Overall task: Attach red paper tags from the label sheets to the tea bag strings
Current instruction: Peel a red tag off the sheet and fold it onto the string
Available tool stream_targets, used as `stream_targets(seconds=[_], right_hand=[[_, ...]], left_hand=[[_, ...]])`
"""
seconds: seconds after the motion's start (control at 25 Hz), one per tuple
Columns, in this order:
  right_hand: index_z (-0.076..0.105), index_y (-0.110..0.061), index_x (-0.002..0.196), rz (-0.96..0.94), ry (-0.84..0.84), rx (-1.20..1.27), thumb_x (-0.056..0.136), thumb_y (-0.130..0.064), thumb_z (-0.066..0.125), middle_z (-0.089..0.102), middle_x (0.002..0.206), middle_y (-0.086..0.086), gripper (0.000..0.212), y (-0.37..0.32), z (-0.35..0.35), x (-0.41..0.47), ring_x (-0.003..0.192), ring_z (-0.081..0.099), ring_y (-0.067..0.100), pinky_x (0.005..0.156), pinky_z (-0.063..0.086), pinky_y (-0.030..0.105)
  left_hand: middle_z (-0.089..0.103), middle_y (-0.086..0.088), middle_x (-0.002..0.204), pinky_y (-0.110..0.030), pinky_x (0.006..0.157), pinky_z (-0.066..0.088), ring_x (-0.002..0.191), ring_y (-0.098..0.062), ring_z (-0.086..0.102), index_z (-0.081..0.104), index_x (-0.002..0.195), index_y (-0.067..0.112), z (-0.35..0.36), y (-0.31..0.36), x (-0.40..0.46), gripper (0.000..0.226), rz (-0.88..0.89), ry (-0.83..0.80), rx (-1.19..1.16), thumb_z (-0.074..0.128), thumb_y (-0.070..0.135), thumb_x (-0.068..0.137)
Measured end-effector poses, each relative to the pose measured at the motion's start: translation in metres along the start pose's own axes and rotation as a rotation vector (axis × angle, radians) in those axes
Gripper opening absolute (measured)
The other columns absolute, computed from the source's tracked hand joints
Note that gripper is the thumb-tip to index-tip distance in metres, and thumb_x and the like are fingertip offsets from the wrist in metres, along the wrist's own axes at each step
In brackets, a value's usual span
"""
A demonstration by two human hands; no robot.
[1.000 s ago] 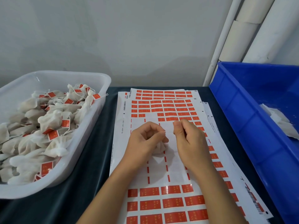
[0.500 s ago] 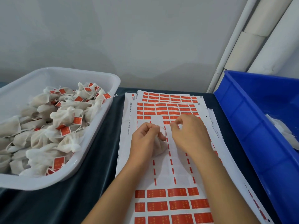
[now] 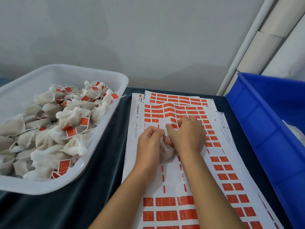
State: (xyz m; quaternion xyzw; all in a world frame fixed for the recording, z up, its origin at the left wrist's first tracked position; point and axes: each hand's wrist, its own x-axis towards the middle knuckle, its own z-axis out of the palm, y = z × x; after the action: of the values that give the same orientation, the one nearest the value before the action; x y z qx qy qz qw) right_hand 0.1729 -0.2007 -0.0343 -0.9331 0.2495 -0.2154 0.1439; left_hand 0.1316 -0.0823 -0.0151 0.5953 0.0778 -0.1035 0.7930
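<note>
The top sheet (image 3: 171,179) of a stack lies flat on the dark table (image 3: 102,162), printed with rows of red tags (image 3: 165,201) bearing small gold marks too fine to read. Along its left margin runs a barcode and sideways digits that look like "1-1 0802-1600 14458-56", though they are faint. The sheet's middle has been stripped of tags, leaving only thin red slivers. Over that bare patch the left hand (image 3: 149,146) is curled into a closed grip round a white tea bag (image 3: 165,152), which rests on the sheet between both wrists. The right hand (image 3: 186,136) lies palm down just beside it, touching the bag, fingers bent onto the tags at the sheet's upper rows; whether its fingertips pinch a tag cannot be told. Left of the sheet stands a white tub (image 3: 105,129) heaped with tagged bags (image 3: 72,118); right of it, a blue bin (image 3: 264,129).
</note>
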Motion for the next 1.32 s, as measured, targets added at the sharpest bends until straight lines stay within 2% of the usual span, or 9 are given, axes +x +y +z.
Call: stream_targets(seconds=[0.08,0.28,0.48,0.76,0.92,1.08,1.16,1.24,1.32], right_hand=[[0.07,-0.026,0.118,0.0,0.01,0.015,0.087,-0.071,0.06,0.068,0.118,-0.002,0.056,-0.001,0.0,-0.001,0.102,0.061,0.019,0.088,0.053,0.035],[0.071,-0.025,0.113,0.007,0.003,0.066,0.092,-0.066,0.053,0.068,0.115,-0.003,0.05,0.003,-0.002,-0.001,0.1,0.06,0.017,0.09,0.053,0.036],[0.071,-0.024,0.111,0.03,0.004,0.064,0.092,-0.059,0.059,0.067,0.115,-0.002,0.041,0.0,-0.001,0.0,0.1,0.059,0.018,0.092,0.052,0.036],[0.071,-0.024,0.107,0.043,0.018,0.069,0.095,-0.057,0.055,0.067,0.112,-0.001,0.038,-0.001,0.001,0.0,0.097,0.056,0.017,0.09,0.05,0.036],[0.072,-0.025,0.104,0.061,0.022,0.149,0.097,-0.05,0.06,0.068,0.11,-0.001,0.029,0.007,0.002,0.003,0.093,0.054,0.014,0.089,0.053,0.036],[0.069,-0.027,0.101,0.075,0.044,0.126,0.092,-0.059,0.062,0.067,0.111,-0.004,0.034,0.001,0.003,0.005,0.094,0.051,0.012,0.091,0.049,0.036],[0.069,-0.028,0.102,0.064,0.048,0.107,0.09,-0.063,0.061,0.067,0.111,-0.003,0.038,0.0,0.005,0.008,0.094,0.052,0.013,0.092,0.047,0.037],[0.068,-0.028,0.11,0.05,0.043,0.057,0.089,-0.066,0.06,0.066,0.119,-0.001,0.044,0.0,0.007,0.009,0.104,0.057,0.018,0.097,0.047,0.039],[0.067,-0.027,0.116,0.055,0.047,0.028,0.089,-0.068,0.058,0.064,0.126,0.0,0.05,-0.002,0.009,0.009,0.112,0.057,0.021,0.1,0.046,0.041]], left_hand=[[0.068,-0.025,0.094,-0.034,0.077,0.062,0.079,-0.023,0.065,0.059,0.104,-0.006,0.0,0.0,0.0,0.021,-0.003,0.0,-0.002,0.052,0.014,0.104],[0.069,-0.022,0.092,-0.046,0.088,0.061,0.084,-0.026,0.065,0.061,0.101,-0.003,0.0,0.0,0.0,0.02,0.017,0.005,0.037,0.053,0.015,0.104],[0.07,-0.018,0.094,-0.05,0.091,0.06,0.087,-0.026,0.065,0.062,0.103,-0.002,0.001,0.001,-0.002,0.02,0.002,0.023,0.045,0.053,0.015,0.104],[0.068,-0.014,0.085,-0.043,0.083,0.062,0.084,-0.026,0.064,0.06,0.097,-0.002,0.0,0.003,-0.001,0.018,-0.02,0.012,0.021,0.052,0.013,0.103],[0.068,-0.008,0.08,-0.043,0.089,0.062,0.087,-0.023,0.066,0.062,0.091,0.004,0.0,0.004,-0.001,0.018,-0.017,0.014,0.03,0.053,0.013,0.103],[0.065,-0.01,0.077,-0.037,0.077,0.063,0.082,-0.023,0.064,0.059,0.095,-0.003,0.0,0.004,-0.002,0.018,-0.03,0.017,0.033,0.052,0.012,0.102],[0.064,-0.012,0.078,-0.043,0.081,0.064,0.083,-0.025,0.063,0.06,0.09,0.002,0.002,0.006,-0.003,0.017,-0.049,0.018,0.023,0.052,0.011,0.101],[0.064,-0.014,0.083,-0.057,0.092,0.061,0.087,-0.028,0.062,0.061,0.089,0.005,0.003,0.005,-0.002,0.016,-0.066,0.028,0.024,0.052,0.012,0.101],[0.064,-0.015,0.086,-0.062,0.094,0.058,0.088,-0.03,0.061,0.061,0.09,0.005,0.005,0.005,-0.003,0.016,-0.066,0.046,0.034,0.052,0.012,0.101]])
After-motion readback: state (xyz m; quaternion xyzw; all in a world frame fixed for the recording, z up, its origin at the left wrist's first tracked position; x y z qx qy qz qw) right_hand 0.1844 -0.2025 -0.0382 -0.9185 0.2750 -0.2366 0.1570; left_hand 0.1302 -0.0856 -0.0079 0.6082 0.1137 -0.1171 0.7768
